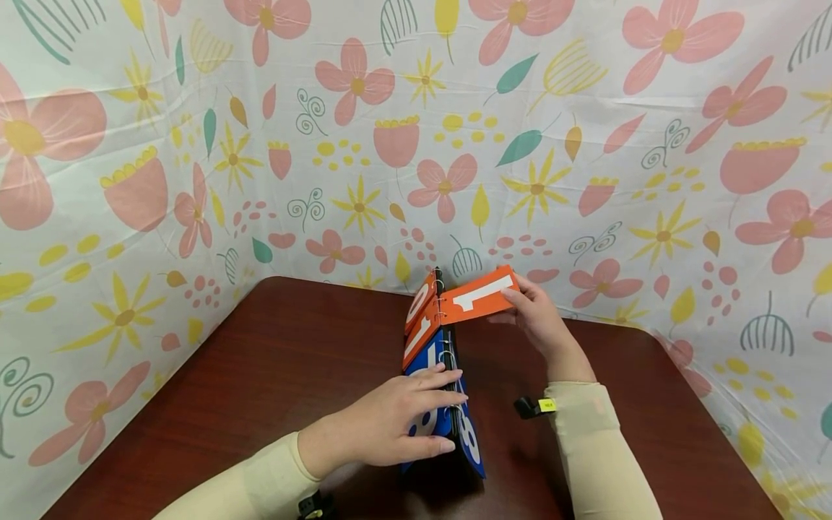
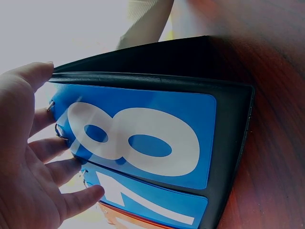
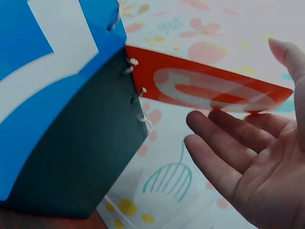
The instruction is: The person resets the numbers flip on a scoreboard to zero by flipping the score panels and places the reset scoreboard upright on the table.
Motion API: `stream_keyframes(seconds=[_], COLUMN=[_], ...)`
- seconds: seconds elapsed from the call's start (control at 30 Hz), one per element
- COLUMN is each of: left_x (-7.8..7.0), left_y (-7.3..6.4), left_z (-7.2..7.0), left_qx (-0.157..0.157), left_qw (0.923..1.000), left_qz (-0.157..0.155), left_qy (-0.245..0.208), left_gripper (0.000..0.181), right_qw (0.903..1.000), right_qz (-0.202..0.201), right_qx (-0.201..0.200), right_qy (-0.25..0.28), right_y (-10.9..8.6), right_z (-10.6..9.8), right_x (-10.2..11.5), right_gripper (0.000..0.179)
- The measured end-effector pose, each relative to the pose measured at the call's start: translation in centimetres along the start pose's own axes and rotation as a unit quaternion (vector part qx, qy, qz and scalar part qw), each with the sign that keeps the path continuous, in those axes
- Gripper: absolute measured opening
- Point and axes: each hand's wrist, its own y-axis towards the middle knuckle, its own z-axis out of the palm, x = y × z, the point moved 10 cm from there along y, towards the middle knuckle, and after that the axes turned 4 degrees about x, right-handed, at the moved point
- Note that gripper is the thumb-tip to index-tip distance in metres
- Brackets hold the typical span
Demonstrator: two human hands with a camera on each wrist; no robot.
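A tabletop flip scoreboard (image 1: pixel 459 433) stands like a tent, with blue and orange number cards on rings along its ridge. My left hand (image 1: pixel 396 412) rests over the near part of the ridge, fingers spread and fairly straight, beside a blue card showing 8 (image 2: pixel 143 138). At the far end, an orange card (image 1: pixel 477 297) showing 1 is raised to the right, still on its rings. My right hand (image 1: pixel 539 310) is at its free end, straight fingers touching its edge. In the right wrist view, the thumb (image 3: pixel 288 55) stands apart from the card.
The scoreboard stands on a dark reddish-brown table (image 1: pixel 312 339). A white cloth (image 1: pixel 416 144) with pink, yellow and green plant prints hangs behind and at both sides. A small black wrist device (image 1: pixel 529 406) sits by the right sleeve.
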Motion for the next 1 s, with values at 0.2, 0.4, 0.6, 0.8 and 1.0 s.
stream_keyframes(seconds=[0.2,0.4,0.6,0.8,1.0], left_x=[-0.1,0.0,-0.2,-0.3,-0.3], left_y=[0.0,0.0,0.0,-0.1,-0.1], left_z=[-0.1,0.1,0.0,0.0,0.0], left_qx=[0.002,0.005,0.002,-0.001,-0.006], left_qw=[1.0,1.0,1.0,0.9999,0.9999], left_qz=[-0.001,-0.004,0.004,0.007,0.009], left_qy=[-0.002,-0.004,-0.001,0.008,0.011], left_gripper=[0.056,0.056,0.055,0.055,0.055], right_qw=[0.9952,0.989,0.9844,0.9818,0.9777], right_qz=[-0.007,-0.018,-0.016,-0.024,-0.068], right_qx=[-0.031,-0.048,-0.042,-0.035,0.01], right_qy=[-0.093,-0.139,-0.17,-0.185,-0.199], right_y=[0.3,0.3,0.7,0.9,1.6], right_z=[1.1,2.3,3.7,4.8,7.0], right_x=[1.0,0.8,0.0,-0.3,-0.1], right_gripper=[0.05,0.045,0.047,0.046,0.043])
